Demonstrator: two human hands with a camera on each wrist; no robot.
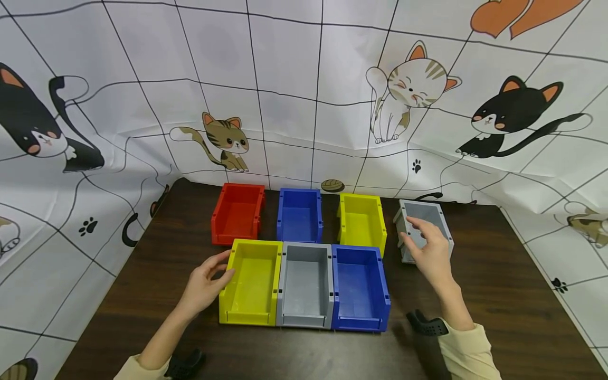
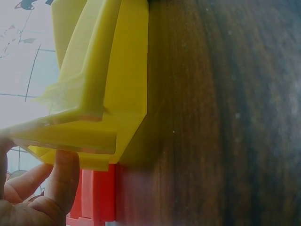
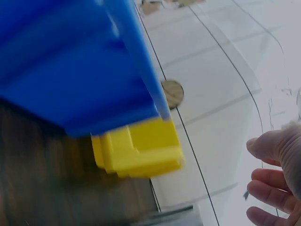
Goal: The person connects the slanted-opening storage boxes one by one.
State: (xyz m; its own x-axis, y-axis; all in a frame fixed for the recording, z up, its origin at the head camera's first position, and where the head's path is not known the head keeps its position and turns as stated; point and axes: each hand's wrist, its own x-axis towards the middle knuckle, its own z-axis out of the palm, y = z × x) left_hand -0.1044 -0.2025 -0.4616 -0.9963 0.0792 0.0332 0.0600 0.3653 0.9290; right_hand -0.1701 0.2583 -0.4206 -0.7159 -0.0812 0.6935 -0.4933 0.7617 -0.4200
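At the left end of a front row, a yellow bin [image 1: 252, 279] has its left rim pinched between the thumb and fingers of my left hand [image 1: 201, 285]. The left wrist view shows the left fingers [image 2: 63, 181] against the outside of the yellow bin [image 2: 129, 61]. Beside it stand a grey bin [image 1: 305, 285] and a blue bin [image 1: 360, 287], side by side. My right hand [image 1: 432, 253] is raised, holding nothing, and overlaps a separate grey bin [image 1: 427, 212] in the head view; contact cannot be told. The right wrist view has the right hand [image 3: 277, 174] with parted, bent fingers.
Behind the front row stand a red bin [image 1: 237, 214], another blue bin [image 1: 299, 215] and another yellow bin [image 1: 362, 219], with gaps between them. All rest on a dark wooden table [image 1: 157, 253]. A white cat-print sheet [image 1: 285, 116] hangs behind and at the sides.
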